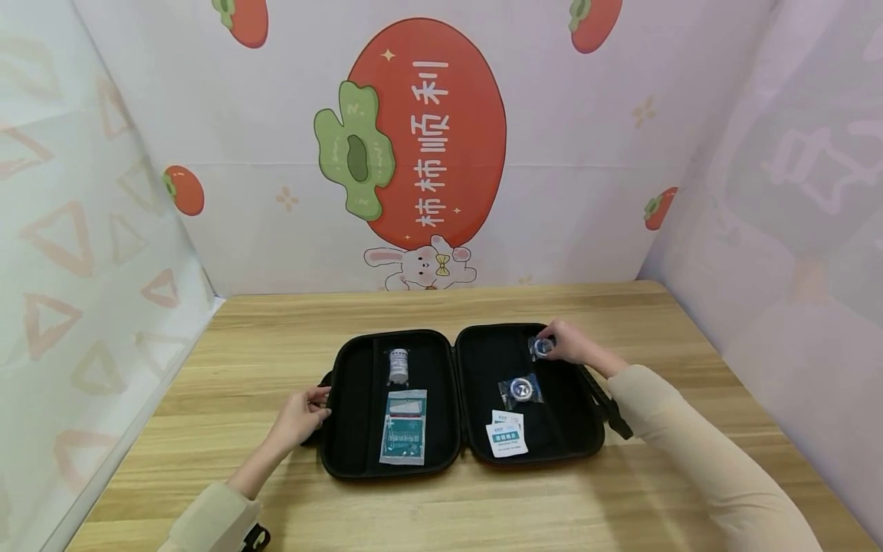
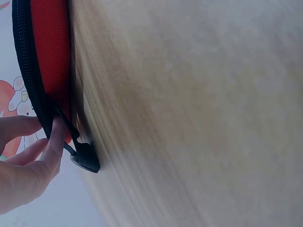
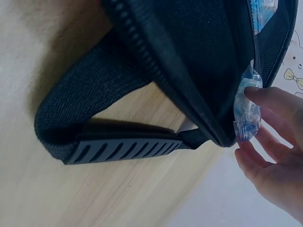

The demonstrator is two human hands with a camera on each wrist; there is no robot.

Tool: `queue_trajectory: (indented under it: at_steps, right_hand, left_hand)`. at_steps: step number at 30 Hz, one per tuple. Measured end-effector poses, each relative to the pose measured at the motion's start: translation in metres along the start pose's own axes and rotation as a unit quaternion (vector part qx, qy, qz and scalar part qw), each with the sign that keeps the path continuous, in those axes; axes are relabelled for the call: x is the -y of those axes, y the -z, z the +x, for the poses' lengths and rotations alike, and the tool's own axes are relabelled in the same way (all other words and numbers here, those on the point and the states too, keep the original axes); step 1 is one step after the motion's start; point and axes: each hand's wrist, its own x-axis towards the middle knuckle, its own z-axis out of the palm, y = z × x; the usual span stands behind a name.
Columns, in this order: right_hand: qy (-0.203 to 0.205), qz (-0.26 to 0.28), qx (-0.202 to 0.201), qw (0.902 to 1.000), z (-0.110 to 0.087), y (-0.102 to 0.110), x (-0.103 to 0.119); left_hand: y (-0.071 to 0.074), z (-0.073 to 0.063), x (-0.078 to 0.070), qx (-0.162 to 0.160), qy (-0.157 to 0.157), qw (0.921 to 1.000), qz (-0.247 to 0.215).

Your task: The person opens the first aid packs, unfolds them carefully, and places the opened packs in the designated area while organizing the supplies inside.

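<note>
A black zip-up case (image 1: 353, 445) lies spread flat on the table, its outside red in the left wrist view. My left hand (image 1: 300, 414) pinches its left rim, with thumb and fingers on either side of the zipper edge (image 2: 28, 61). At the far right corner, my right hand (image 1: 569, 341) pinches a clear-wrapped tape roll (image 3: 247, 106) over the right half. Another wrapped roll (image 1: 521, 389) lies in that half, above two white alcohol pad packets (image 1: 507, 441). The left half holds a small white bottle (image 1: 398, 366) and a green-and-white packet (image 1: 403, 429).
A black carry handle (image 3: 128, 147) sticks out from the case's right side. Zipper pulls (image 2: 85, 157) hang at the left rim. The wooden table (image 1: 428, 514) meets a printed cloth backdrop (image 1: 552, 215) behind and at both sides.
</note>
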Motion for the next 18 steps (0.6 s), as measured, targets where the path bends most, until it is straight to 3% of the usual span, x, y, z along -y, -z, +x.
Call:
queue_trajectory:
  at_steps: [3, 5, 7, 10, 12, 14, 18]
  right_hand:
    - [0.073, 0.003, -0.028, 0.9969, 0.018, -0.033, -0.067]
    - [0.067, 0.008, -0.019, 0.9976, 0.020, -0.037, -0.071]
    - [0.040, 0.006, -0.010, 0.9991, 0.013, -0.026, -0.043]
    - [-0.034, -0.007, 0.031, 0.9989, -0.003, 0.003, 0.027]
    - [-0.046, -0.010, 0.033, 0.9984, -0.009, 0.012, 0.052]
    - [-0.057, -0.018, 0.041, 0.9974, -0.010, 0.017, 0.066]
    - [-0.069, -0.010, 0.045, 0.9965, -0.008, 0.017, 0.067]
  left_hand:
    - [0.000, 0.000, -0.001, -0.001, -0.001, 1.0000, 0.002]
    - [0.000, 0.000, -0.001, -0.002, -0.005, 1.0000, -0.001]
    - [0.000, 0.000, -0.001, -0.003, -0.007, 1.0000, -0.003]
    - [0.000, 0.000, -0.001, -0.005, -0.011, 0.9999, -0.007]
    - [0.000, 0.000, -0.001, -0.005, -0.011, 0.9999, -0.006]
    - [0.000, 0.000, -0.001, -0.005, -0.010, 0.9999, -0.005]
    - [0.000, 0.000, -0.001, -0.005, -0.008, 0.9999, -0.005]
